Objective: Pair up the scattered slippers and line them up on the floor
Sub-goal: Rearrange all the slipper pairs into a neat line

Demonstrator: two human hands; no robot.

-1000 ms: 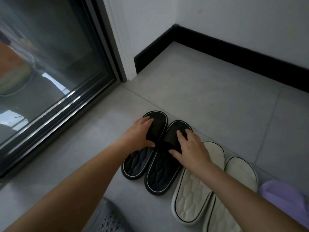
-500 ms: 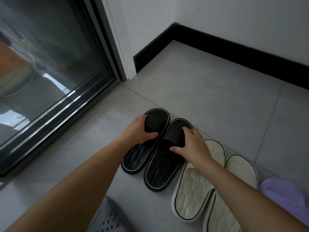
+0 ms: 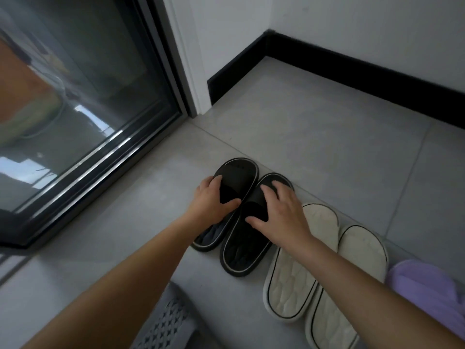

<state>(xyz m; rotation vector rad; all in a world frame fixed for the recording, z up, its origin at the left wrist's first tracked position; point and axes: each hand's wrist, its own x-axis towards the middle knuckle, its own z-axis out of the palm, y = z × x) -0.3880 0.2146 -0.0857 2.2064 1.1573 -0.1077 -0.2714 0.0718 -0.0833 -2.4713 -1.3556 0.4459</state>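
The left hand lies over the strap of the left black slipper; its fingers curl over the strap's outer edge and the thumb reaches across toward the inner edge, so it grips the strap. The right hand covers the strap of the right black slipper; its fingers are spread and bent over the strap toward the toe, the thumb stretched along the strap's near edge, a loose hold rather than a tight clasp. Both black slippers stand flat on the grey tiled floor, side by side and touching along their inner edges, toes pointing away toward the wall; the left one sits a little farther forward than the right; each has a pale line round the sole and a quilted footbed.

Just beside the right black slipper lies a cream pair, the left cream slipper and the right cream slipper, close together and pointing the same way; the right forearm crosses over them. Beyond those, at the right edge, sits a purple slipper, partly cut off. A grey perforated slipper shows at the bottom edge between the arms.

A small mark sits on the left black slipper's strap near the toe; it is too small to read. A glass door in a dark frame stands on the left; a black skirting runs along the wall.
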